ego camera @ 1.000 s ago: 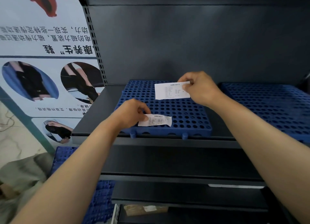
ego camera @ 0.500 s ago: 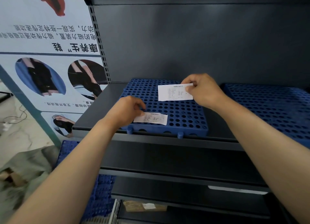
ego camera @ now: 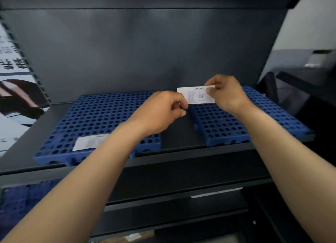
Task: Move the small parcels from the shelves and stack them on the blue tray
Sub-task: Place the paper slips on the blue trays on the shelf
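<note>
Two blue perforated trays lie side by side on a dark shelf, the left tray (ego camera: 94, 119) and the right tray (ego camera: 227, 126). A white printed slip (ego camera: 196, 96) is held up above the gap between them. My right hand (ego camera: 227, 93) pinches its top right corner, and my left hand (ego camera: 160, 111) pinches its lower left corner. A second white slip (ego camera: 89, 141) lies flat on the front of the left tray, partly hidden by my left forearm. No parcel is visible on these trays.
A dark back panel (ego camera: 145, 51) closes the shelf. Lower shelves (ego camera: 172, 197) run below, with a brown parcel (ego camera: 127, 238) at the bottom edge. A printed poster (ego camera: 14, 106) stands at the left, another blue tray (ego camera: 21, 201) below it. Dark furniture (ego camera: 300, 97) sits at the right.
My left hand let go of the lower slip, which stays on the left tray, and moved right to take the other slip's corner. The view swung right, and the held slip moved toward the gap.
</note>
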Motion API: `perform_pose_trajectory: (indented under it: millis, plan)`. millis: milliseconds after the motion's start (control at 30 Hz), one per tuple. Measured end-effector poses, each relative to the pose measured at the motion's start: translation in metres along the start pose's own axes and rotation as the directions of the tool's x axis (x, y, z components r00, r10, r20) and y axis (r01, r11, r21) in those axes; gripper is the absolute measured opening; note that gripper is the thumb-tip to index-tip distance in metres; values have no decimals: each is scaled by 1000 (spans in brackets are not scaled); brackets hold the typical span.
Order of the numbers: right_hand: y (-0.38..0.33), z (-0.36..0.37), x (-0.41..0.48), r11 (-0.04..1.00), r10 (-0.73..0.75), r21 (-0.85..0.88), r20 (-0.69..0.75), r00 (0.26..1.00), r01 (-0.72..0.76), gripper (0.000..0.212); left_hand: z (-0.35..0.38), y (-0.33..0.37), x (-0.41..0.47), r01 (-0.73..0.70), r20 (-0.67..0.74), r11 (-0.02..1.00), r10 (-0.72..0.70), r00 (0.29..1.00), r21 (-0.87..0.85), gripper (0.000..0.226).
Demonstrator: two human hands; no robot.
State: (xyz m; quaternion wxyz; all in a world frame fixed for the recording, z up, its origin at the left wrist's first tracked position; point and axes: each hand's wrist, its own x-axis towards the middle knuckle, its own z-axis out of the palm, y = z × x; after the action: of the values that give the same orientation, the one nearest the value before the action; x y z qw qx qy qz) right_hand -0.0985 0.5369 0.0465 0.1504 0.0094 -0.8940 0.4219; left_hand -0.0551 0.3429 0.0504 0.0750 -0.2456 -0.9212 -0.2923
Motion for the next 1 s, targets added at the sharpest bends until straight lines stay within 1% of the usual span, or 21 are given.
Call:
perform_pose_trajectory:
  millis: [100,167,300,367,433,667,833,900,1000]
  plan:
    - [32,-40,2,998,60,-31,-30,998,-61,10,23,30,25,-66,25,998,65,998,13,10]
    - [50,-63,2,991,113,-77,5,994,-112,9,37,46,37,-85,58,996,84,995,10,11]
    - [85,-94,-1,972,217,-114,87,972,-206,9,65,68,50,-96,130,995,94,987,10,14]
    - [101,-102,-3,962,256,-127,121,959,-241,13,75,75,52,-90,149,996,86,985,25,14]
    - [113,-106,-4,955,278,-146,141,950,-257,11,81,79,53,-68,158,997,61,986,42,15]
    - [130,-106,-1,963,231,-187,202,952,-194,6,91,85,52,16,167,997,-28,986,77,16]
    - [136,-104,1,963,195,-228,206,959,-147,7,94,87,50,50,172,994,-67,983,100,15]
    - [139,-103,1,956,188,-259,196,962,-135,13,95,87,49,54,173,992,-73,982,110,15]
    - [136,-104,-2,937,180,-328,156,971,-121,35,94,89,48,42,179,991,-65,982,130,16]
